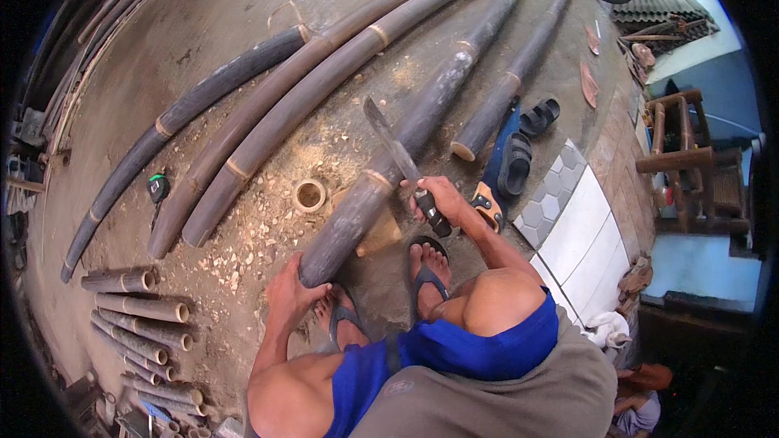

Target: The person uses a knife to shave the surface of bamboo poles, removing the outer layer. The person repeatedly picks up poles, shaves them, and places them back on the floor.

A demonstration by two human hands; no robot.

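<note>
My left hand (290,289) grips the near cut end of a long dark bamboo pole (406,134) that slants away to the upper right. A machete (389,142) with a long grey blade is in my right hand (438,195), closed on its dark handle; the blade lies across the pole near a pale node ring. My feet in sandals (426,264) rest on the sawdust-covered concrete floor (268,219) just below the pole.
Several more long dark bamboo poles (268,105) lie side by side to the left and right. A short bamboo ring (309,194) sits on the shavings. Cut bamboo pieces (138,316) are stacked lower left. A tape measure (157,187), a handsaw (492,186), spare sandals (519,154), bamboo chairs (690,154).
</note>
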